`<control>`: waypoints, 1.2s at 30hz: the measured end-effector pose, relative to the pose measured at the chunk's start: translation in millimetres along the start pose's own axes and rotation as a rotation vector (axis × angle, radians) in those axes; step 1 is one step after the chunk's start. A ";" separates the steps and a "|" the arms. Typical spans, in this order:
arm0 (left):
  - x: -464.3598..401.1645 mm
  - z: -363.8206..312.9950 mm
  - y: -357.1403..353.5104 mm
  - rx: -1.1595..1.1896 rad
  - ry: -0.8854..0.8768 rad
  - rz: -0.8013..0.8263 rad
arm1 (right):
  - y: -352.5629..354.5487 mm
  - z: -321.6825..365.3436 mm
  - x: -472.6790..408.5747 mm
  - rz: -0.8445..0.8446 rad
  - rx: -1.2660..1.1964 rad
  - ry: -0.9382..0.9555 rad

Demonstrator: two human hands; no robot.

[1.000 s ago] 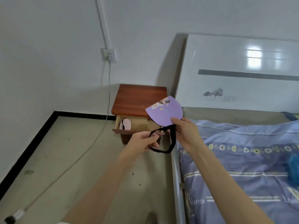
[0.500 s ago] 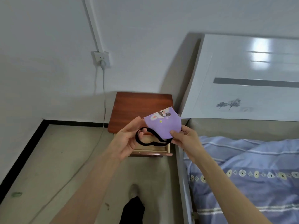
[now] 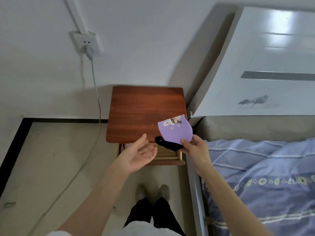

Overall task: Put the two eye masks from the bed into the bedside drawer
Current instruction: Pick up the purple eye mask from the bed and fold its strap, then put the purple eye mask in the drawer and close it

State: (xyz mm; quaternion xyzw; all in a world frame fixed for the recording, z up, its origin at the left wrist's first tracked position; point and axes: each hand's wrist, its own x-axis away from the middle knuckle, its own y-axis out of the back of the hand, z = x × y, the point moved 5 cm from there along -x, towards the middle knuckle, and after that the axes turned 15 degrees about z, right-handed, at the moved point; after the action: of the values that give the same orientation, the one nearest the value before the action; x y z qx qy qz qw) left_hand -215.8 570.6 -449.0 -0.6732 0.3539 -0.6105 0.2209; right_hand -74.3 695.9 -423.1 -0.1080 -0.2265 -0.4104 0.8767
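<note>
Head view: my right hand point(image 3: 196, 149) pinched the purple eye mask point(image 3: 175, 132) above the open bedside drawer point(image 3: 168, 155); my left hand point(image 3: 138, 155) lay released, palm up, beside it.

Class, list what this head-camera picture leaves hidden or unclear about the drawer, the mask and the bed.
- Drawer inside: mostly hidden by the nightstand top, left hand and right hand.
- First mask: only a pink sliver shows under the top; unconfirmed.
- Purple mask: its strap runs behind the right hand.
- Bed: cut off by the right edge.
</note>
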 end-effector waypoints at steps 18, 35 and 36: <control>-49.3 9.7 -0.2 -0.085 0.064 -0.124 | 23.5 8.8 -16.1 0.167 0.170 0.120; -58.9 -4.6 -11.5 -0.123 -0.158 0.141 | 19.1 -24.0 -27.4 0.180 -0.258 -0.077; -59.2 -10.4 -13.8 -0.191 -0.162 0.162 | 20.5 -26.7 -27.7 0.180 -0.202 -0.084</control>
State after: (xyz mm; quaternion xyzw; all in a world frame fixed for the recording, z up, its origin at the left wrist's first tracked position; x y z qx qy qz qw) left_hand -223.4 625.1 -476.7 -0.7074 0.4447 -0.4978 0.2322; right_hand -65.9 717.6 -460.0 -0.2326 -0.2099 -0.3461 0.8844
